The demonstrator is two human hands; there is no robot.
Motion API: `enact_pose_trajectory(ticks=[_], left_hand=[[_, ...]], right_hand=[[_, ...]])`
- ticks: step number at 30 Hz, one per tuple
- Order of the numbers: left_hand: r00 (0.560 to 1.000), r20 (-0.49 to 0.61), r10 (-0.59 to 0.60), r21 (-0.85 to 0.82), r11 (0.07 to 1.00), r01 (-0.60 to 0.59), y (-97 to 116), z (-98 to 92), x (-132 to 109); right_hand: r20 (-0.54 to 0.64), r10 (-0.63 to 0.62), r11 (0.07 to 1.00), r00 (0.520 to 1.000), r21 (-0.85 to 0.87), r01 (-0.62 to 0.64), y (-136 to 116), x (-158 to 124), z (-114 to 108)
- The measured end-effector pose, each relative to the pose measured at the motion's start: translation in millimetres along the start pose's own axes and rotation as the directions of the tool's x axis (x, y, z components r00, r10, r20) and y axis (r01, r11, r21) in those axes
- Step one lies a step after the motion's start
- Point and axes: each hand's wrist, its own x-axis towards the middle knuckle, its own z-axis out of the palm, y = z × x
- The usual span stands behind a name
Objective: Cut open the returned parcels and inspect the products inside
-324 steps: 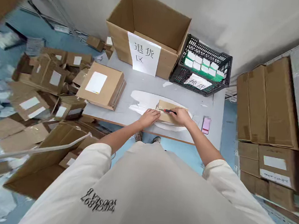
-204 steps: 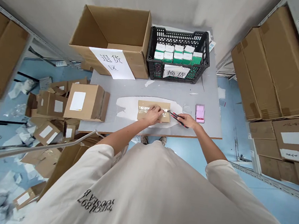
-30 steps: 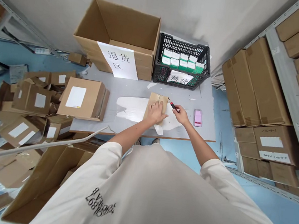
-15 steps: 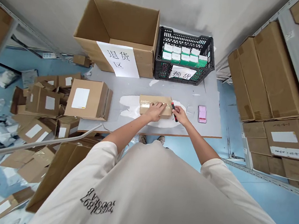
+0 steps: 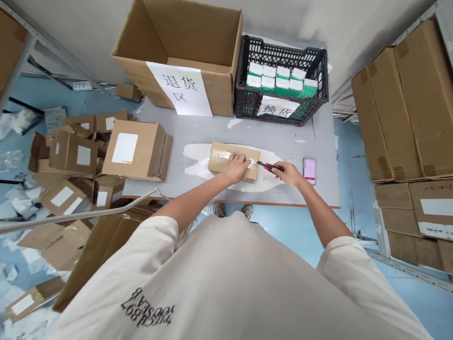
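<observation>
A small taped cardboard box (image 5: 218,160) lies on the table in front of me. My left hand (image 5: 236,168) rests on top of it, its fingers spread over the clear tape. My right hand (image 5: 287,173) is closed round a red and black utility knife (image 5: 268,166). The knife points left, its tip at the right end of the small box; whether the blade touches the tape I cannot tell. Beneath the box lies a torn white sheet (image 5: 197,155).
A large open carton (image 5: 138,81) and a black crate (image 5: 254,107) with several green-white boxes stand at the back. A closed carton (image 5: 140,152) sits left, a pink phone (image 5: 309,171) right. Discarded boxes (image 5: 74,158) litter the floor; shelves (image 5: 449,81) flank the right.
My right hand has moved a little right, and the knife has swung from steeply upright to nearly level, pointing left at the box. My left hand remains on the box.
</observation>
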Motion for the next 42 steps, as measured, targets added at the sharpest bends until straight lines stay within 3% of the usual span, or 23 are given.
enact_pose_trajectory(ticks=[4, 8, 13, 18, 24, 29, 35, 39, 42], left_hand=[[1.000, 0.001, -0.006, 0.018, 1.000, 0.006, 2.3, -0.4, -4.8], [1.000, 0.002, 0.009, 0.039, 0.999, -0.009, 2.1, 0.0, -7.3], [1.000, 0.005, 0.004, 0.067, 0.998, -0.004, 1.3, 2.0, -7.1], [0.999, 0.027, -0.025, 0.061, 0.998, 0.024, 1.0, 1.7, -3.3], [0.998, 0.044, -0.038, 0.020, 0.999, 0.037, 0.1, -1.0, -2.1], [0.999, 0.035, -0.012, 0.062, 0.998, 0.010, -0.3, 0.0, -2.8], [0.999, 0.028, 0.018, 0.087, 0.996, -0.020, -2.7, 1.0, -1.6], [1.000, 0.021, -0.006, 0.059, 0.998, 0.005, -3.1, 1.5, -2.5], [1.000, 0.015, 0.009, 0.063, 0.998, -0.010, -2.5, 1.7, -2.9]], right_hand=[[0.109, -0.106, 0.960, 0.988, -0.249, 0.130, -3.0, 14.3, -16.4], [0.182, -0.216, 0.838, 0.959, -0.470, 0.278, -9.4, 39.0, -23.4], [0.259, -0.292, 0.702, 0.921, -0.596, 0.390, -18.5, 67.3, -18.6], [0.315, -0.134, 0.807, 0.940, -0.515, 0.288, -17.6, 77.3, -27.4], [0.445, -0.026, 0.975, 0.895, -0.188, 0.121, 3.1, 53.9, -35.7], [0.434, 0.033, 0.992, 0.900, -0.121, 0.022, 8.3, 41.0, -24.6], [0.231, -0.129, 0.969, 0.964, -0.177, 0.172, -0.6, 42.1, -10.3], [0.391, 0.011, 0.995, 0.920, -0.095, 0.028, 4.9, 32.3, -14.1], [0.416, 0.057, 0.998, 0.908, 0.010, -0.067, 8.7, 27.9, -11.9]])
